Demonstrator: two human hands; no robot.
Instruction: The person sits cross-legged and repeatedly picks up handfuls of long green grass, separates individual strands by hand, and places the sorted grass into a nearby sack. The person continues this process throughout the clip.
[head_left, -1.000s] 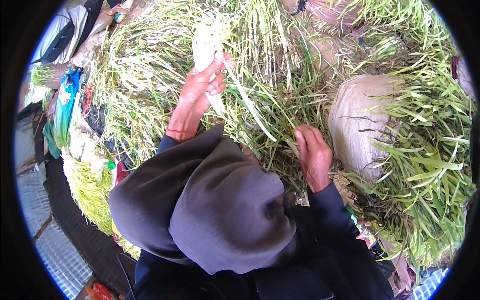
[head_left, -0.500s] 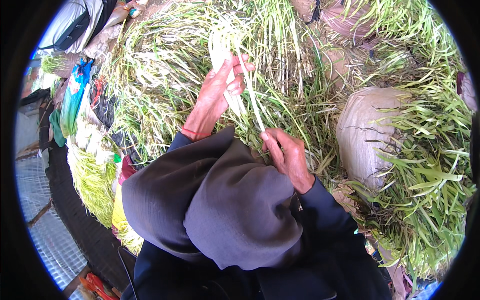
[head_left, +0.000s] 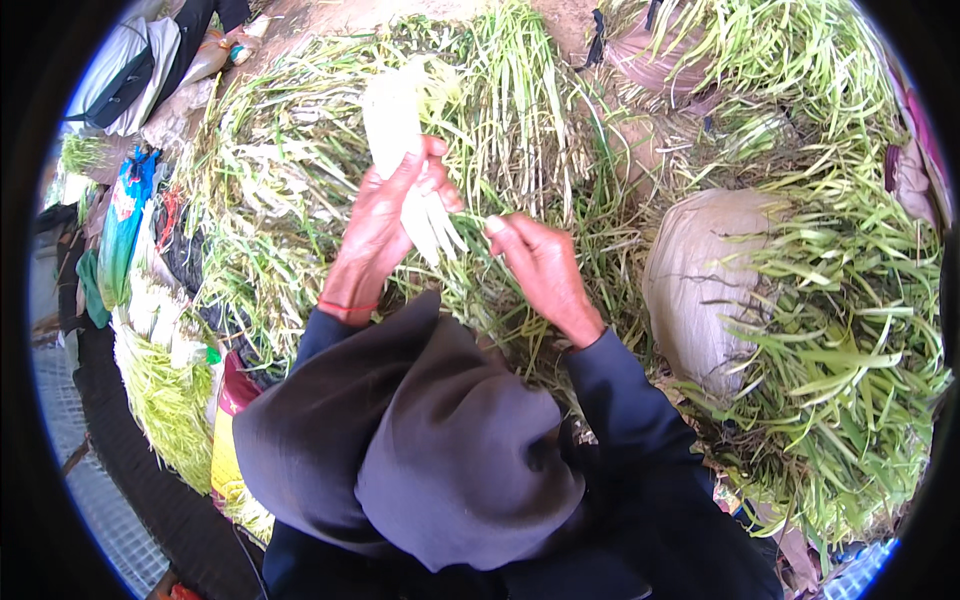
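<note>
A bunch of pale, white-to-yellow leafy stalks [head_left: 392,115] stands out brightly in my left hand [head_left: 378,215]. Its fingers wrap round the stalks, whose white lower ends fan out below the palm. Close by on the right, my right hand [head_left: 545,270] is closed, thumb and forefinger pinched near those ends. What sits between these fingertips, if anything, is too small to make out. Beneath both hands spreads a heap of loose green and straw-coloured stalks [head_left: 290,130].
A pale cloth sack [head_left: 690,285] bulges on the right, beside a thick pile of green leaves [head_left: 850,370]. Bundled yellow-green stalks [head_left: 165,400] lie at the left near a blue-green plastic bag [head_left: 125,230]. Dark grey cloth [head_left: 460,450] covers my knees.
The long pale stalk that my right hand held at one end no longer shows there. Both hands have shifted left in the picture, and the right has risen closer to the left.
</note>
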